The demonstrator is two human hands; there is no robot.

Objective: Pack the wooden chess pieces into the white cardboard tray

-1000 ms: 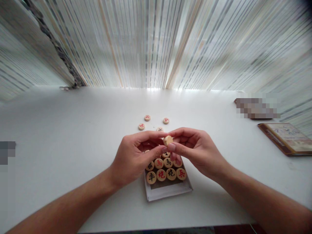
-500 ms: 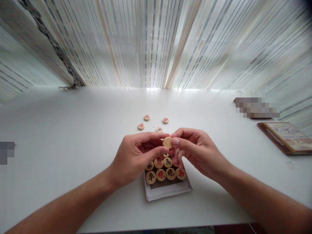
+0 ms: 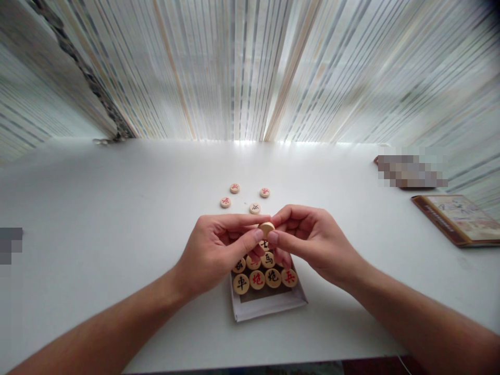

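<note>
One round wooden piece, with no marking visible, is pinched between my left hand and my right hand. Both hands hover over the far part of an open white box. Rows of round pieces with red or black characters lie in the box, among them a black-marked piece at the near left and a red-marked one at the near right. My fingers hide the far rows. Beyond my hands, a black-marked piece and several red-marked pieces lie loose.
Everything rests on a white table. A brown-edged booklet lies at the right, with a blurred-out flat object behind it. Another blurred-out object is at the left edge. Striped curtains hang behind the table.
The held piece has tilted, so its face looks narrower and more of its rim shows. My right thumb has moved down and left, and my left thumb has risen to the piece's lower edge.
</note>
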